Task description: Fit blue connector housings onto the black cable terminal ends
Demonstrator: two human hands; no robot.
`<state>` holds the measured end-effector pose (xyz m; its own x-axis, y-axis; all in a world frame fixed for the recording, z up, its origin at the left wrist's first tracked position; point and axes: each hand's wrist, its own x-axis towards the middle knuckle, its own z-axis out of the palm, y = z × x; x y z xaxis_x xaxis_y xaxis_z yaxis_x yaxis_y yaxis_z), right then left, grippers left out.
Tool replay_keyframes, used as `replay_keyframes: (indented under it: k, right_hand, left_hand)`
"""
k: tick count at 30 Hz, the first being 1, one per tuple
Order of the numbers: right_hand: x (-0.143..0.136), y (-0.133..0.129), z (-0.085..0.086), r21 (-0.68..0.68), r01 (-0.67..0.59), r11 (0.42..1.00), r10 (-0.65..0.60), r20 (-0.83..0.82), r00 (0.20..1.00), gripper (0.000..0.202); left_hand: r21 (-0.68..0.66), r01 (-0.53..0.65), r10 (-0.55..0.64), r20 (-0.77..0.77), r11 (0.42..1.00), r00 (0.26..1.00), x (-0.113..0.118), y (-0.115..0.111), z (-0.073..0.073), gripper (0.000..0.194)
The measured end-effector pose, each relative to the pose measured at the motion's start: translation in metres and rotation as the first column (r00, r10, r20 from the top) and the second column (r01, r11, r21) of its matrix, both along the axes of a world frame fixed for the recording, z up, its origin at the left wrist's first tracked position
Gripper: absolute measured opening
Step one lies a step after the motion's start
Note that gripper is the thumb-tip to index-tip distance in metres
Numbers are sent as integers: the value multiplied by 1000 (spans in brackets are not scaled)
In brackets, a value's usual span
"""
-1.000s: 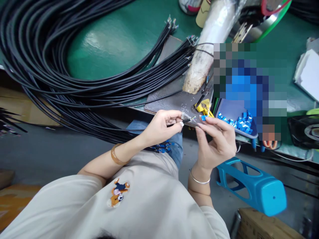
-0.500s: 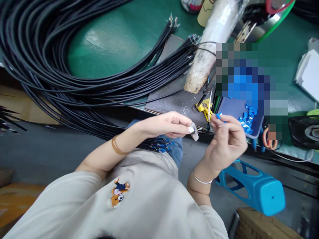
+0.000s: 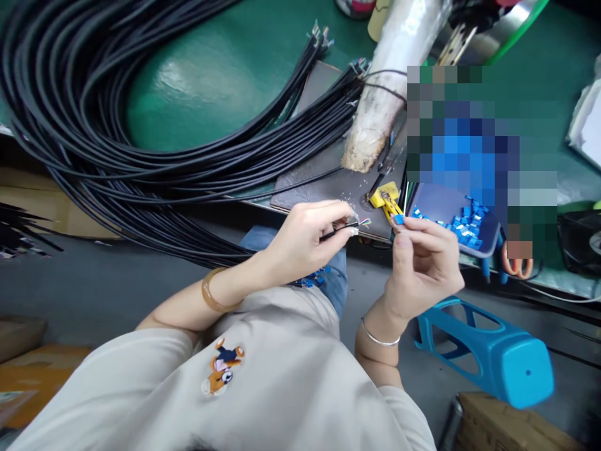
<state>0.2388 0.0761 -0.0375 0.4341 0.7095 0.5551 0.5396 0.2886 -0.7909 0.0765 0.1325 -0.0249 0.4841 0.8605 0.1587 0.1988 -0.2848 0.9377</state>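
Note:
Between its thumb and fingers my left hand (image 3: 322, 235) pinches a black cable (image 3: 339, 229), whose thin coloured wires (image 3: 365, 222) fan out to the right. A small blue connector (image 3: 399, 219) is held at the fingertips of my right hand (image 3: 422, 257), a short way right of the wires and apart from them. Right behind it lies a yellow tool (image 3: 387, 198) on the dark board (image 3: 305, 178). More blue pieces (image 3: 469, 222) lie in a shallow tray (image 3: 494, 241) beyond my right hand.
Many black cables (image 3: 188, 156) loop across the green table (image 3: 211, 75). A plastic-wrapped roll (image 3: 380, 106) rests at the back. Orange-handled scissors (image 3: 516, 266) lie right of the tray. A blue stool (image 3: 526, 369) and a cardboard box (image 3: 507, 423) are at the lower right.
My left hand has turned and now shows the cable and its wires more plainly. The blue connector has shifted slightly left at my right fingertips. The whole view has moved a little.

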Motion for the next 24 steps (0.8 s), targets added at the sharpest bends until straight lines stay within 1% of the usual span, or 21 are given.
replay_keyframes:
  k: [1, 2, 3, 4, 5, 7, 9, 11, 14, 18, 21, 23, 24]
  right_hand:
    - [-2, 0, -1, -18, -28, 999, 28, 5, 1000, 9]
    - [-4, 0, -2, -34, -54, 998, 54, 3, 999, 10]
    - [-6, 1, -3, -48, -78, 996, 78, -5, 997, 11]
    - [-8, 1, -3, -61, -99, 993, 98, -20, 995, 12]
    - [-10, 1, -3, -74, -119, 990, 116, -42, 992, 12]
    - [-12, 1, -3, -94, -153, 984, 144, -102, 984, 12]
    - [-13, 2, -3, -101, -177, 979, 160, -153, 975, 13]
    - [-12, 3, -3, -106, -194, 975, 174, -174, 969, 13]
    - [-11, 4, -2, -126, -221, 967, 197, -176, 964, 14]
    - [-11, 5, -2, -133, -242, 961, 219, -167, 961, 13]
    - [-12, 5, -2, -148, -231, 962, 209, -146, 967, 10]
    - [-13, 5, -2, -157, -216, 964, 204, -90, 975, 9]
    - [-13, 4, -3, -150, -201, 968, 198, -35, 980, 10]
  left_hand:
    - [-129, 5, 5, 79, 992, 997, 0, -2, -4, 12]
    - [-258, 33, 8, 156, 965, 988, 1, -3, -7, 13]
    - [-366, 73, 13, 227, 928, 974, 1, -3, -10, 15]
    - [-443, 110, 26, 289, 890, 957, 1, -3, -12, 16]
    - [-489, 136, 44, 339, 861, 940, 1, -3, -14, 18]
    - [-529, 156, 85, 403, 834, 911, 2, -2, -15, 21]
    - [-548, 151, 115, 421, 823, 900, 3, -1, -15, 24]
    - [-545, 142, 125, 423, 826, 897, 4, 0, -15, 25]
    - [-500, 132, 122, 443, 856, 888, 6, 1, -15, 24]
    - [-405, 104, 95, 442, 909, 892, 7, 1, -16, 20]
    - [-330, 75, 71, 409, 941, 910, 6, 0, -17, 17]
    - [-326, 81, 54, 384, 942, 922, 5, -1, -18, 15]
    - [-346, 96, 45, 379, 933, 924, 4, -1, -19, 15]
